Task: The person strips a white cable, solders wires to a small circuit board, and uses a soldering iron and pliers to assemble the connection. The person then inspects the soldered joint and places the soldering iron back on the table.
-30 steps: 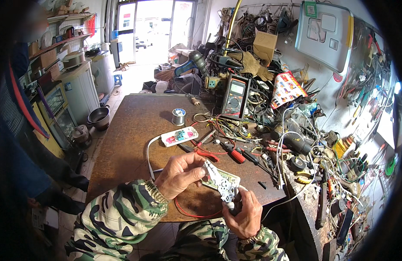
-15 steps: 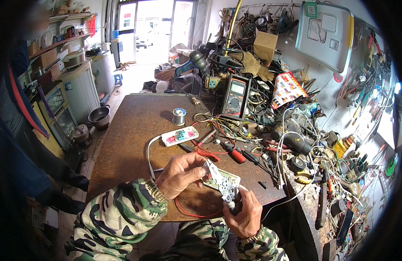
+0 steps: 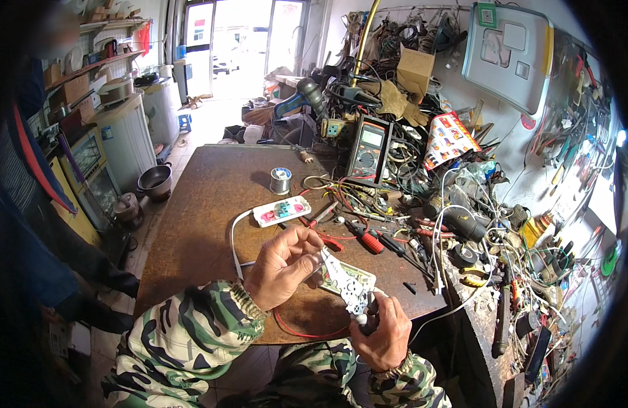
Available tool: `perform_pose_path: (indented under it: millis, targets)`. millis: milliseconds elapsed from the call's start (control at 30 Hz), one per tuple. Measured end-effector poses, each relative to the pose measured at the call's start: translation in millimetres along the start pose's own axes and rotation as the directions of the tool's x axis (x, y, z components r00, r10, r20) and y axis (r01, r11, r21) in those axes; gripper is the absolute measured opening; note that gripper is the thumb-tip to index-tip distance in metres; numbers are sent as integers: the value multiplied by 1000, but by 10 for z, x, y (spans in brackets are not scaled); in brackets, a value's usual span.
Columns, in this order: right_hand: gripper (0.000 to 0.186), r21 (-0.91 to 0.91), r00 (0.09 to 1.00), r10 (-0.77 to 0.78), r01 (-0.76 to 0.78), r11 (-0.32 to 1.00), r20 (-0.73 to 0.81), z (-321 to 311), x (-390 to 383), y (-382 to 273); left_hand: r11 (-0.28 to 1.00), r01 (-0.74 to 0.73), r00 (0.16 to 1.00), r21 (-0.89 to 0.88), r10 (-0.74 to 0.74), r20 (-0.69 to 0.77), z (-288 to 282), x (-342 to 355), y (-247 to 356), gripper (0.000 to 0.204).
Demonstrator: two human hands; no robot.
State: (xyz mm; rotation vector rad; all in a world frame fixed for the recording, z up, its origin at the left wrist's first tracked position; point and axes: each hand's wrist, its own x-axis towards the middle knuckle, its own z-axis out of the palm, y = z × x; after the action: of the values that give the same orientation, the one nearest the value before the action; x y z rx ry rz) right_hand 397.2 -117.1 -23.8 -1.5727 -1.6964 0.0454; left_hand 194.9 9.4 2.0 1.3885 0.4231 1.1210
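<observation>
A silver wire stripper (image 3: pixel 349 288) with a flat, perforated metal head is in my right hand (image 3: pixel 383 333), whose fingers wrap round its dark handle end. Its narrow tip points up and left to my left hand (image 3: pixel 285 266), whose thumb and fingertips pinch together there. What sits between those fingertips is hidden. Underneath the tool lies an open pale power-strip half (image 3: pixel 365 277), partly covered by it. A red wire (image 3: pixel 307 336) curves along the table's near edge below my hands. Beyond them is another white power-strip piece (image 3: pixel 282 211) with red and teal parts inside, joined to a white cord (image 3: pixel 233 239).
A solder spool (image 3: pixel 280 181) stands on the wooden table (image 3: pixel 198 183). Red-handled tools (image 3: pixel 370 241) and a multimeter (image 3: pixel 368 153) are at the right, before heaped cables and parts. Another person (image 3: pixel 49 224) stands at the left, near a pot (image 3: pixel 155 179) on the floor.
My left hand has shifted slightly, its fingers rising near the tool's tip. The wire stripper has turned a little in my right hand, its head now lying flatter over the power-strip half.
</observation>
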Motion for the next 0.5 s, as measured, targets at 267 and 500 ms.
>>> perform_pose_path:
  millis: [267, 500]
  targets:
    - [61, -36, 999, 40, -39, 999, 20, -50, 22, -38, 995, -23, 999, 92, 19, 50, 23, -27, 22, 19]
    - [68, -171, 999, -32, 30, 985, -9, -38, 20, -27, 994, -16, 996, 107, 6, 94, -52, -7, -52, 22]
